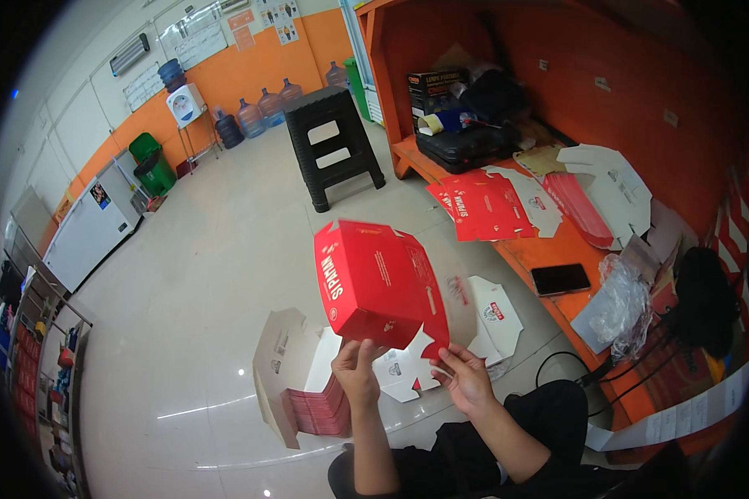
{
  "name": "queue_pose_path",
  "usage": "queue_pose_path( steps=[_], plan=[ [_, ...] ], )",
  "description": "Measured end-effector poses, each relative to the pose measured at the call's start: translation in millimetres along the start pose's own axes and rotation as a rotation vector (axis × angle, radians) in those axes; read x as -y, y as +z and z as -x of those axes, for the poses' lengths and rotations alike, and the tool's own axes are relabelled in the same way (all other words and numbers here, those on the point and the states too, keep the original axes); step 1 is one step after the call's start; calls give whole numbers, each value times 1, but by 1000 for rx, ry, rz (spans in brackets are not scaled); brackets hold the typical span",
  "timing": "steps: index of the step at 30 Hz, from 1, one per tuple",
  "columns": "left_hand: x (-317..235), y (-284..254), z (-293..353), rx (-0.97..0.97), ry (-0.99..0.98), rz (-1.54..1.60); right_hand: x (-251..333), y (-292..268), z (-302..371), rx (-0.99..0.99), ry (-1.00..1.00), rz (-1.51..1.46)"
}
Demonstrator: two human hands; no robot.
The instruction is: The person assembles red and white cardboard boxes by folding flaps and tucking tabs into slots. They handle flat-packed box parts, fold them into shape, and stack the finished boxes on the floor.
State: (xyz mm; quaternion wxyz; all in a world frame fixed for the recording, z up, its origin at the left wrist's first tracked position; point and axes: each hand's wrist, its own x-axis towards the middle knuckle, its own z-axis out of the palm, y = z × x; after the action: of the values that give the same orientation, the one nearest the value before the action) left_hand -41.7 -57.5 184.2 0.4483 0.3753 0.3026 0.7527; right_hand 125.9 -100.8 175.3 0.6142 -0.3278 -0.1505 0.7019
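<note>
- Red folding carton [364, 287], partly formed, is raised in front of the person above the tiled floor [191, 324], its bulk extending beyond the fingertips and leaning to the left
- Left hand [358, 376] has its thumb and fingers closed at the carton's near lower edge, toward the left corner; how far the fingers reach underneath cannot be told
- Right hand [468, 387] pinches a small corner flap of the long red panel along the carton's right side, thumb and forefinger brought together
- Left forearm comes up almost straight from the lower edge; right forearm slants up and leftward, so the hands sit near each other, apart
- Stack of carton blanks [320, 413] stands on the floor, left of the left forearm
- Black smartphone [561, 279] lies on the orange bench [520, 254] to the right
</note>
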Motion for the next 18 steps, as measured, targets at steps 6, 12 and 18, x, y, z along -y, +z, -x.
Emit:
queue_pose_path(
  steps=[6,12,18],
  plan=[
    [22,31,21,-132,142,54,7,36,1,-47,-286,56],
    [20,54,37,-194,227,-13,-1,46,3,-94,-479,142],
    [24,58,43,-129,67,-42,-3,54,8,-75,-394,54]
  ],
)
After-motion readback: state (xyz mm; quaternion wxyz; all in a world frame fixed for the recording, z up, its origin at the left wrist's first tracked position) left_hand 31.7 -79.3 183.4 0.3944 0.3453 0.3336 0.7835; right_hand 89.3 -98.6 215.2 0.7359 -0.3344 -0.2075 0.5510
